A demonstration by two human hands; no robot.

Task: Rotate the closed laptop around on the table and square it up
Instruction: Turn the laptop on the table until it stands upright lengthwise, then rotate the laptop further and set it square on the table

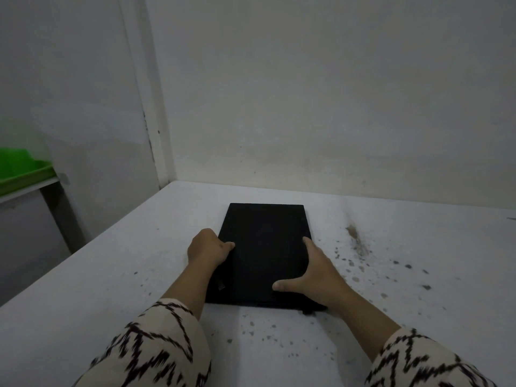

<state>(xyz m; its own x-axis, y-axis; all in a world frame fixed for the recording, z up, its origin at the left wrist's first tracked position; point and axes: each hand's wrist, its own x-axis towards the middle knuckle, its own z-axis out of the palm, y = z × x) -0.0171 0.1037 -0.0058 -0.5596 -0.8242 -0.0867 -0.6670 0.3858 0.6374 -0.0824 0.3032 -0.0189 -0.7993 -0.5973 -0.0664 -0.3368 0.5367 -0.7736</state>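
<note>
A closed black laptop (pixel 265 247) lies flat on the white table (pixel 111 275), with its short edges facing me and the wall. My left hand (pixel 206 247) grips its left long edge, thumb on the lid. My right hand (pixel 315 270) holds the right long edge near the front corner, with the thumb spread across the lid and the fingers along the side. The laptop's front right corner is hidden under my right wrist.
The table sits in a corner, with a wall (pixel 335 107) just behind the laptop and the table's left edge running diagonally. Dark specks and a brown stain (pixel 356 237) mark the tabletop to the right. A green tray (pixel 19 169) rests on a lower shelf at far left.
</note>
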